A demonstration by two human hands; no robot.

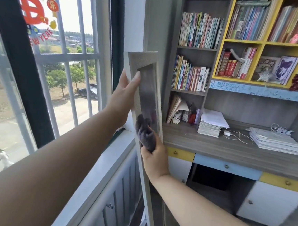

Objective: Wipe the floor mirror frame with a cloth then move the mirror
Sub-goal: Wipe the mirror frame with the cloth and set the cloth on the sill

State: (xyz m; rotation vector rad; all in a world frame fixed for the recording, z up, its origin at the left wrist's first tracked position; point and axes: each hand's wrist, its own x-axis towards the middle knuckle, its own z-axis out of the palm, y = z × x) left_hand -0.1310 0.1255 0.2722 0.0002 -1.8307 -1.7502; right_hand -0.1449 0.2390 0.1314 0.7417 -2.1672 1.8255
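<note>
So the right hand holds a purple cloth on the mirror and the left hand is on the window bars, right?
Not quite. The left hand is not on the window bars; it grips the mirror by its frame, near the top. The right hand does hold the purple cloth on the mirror. The head view shows this.

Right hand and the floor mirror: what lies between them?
The head view shows a bunched purple-grey cloth, gripped by the right hand, against the glass of the floor mirror. The left hand grips its frame directly.
</note>
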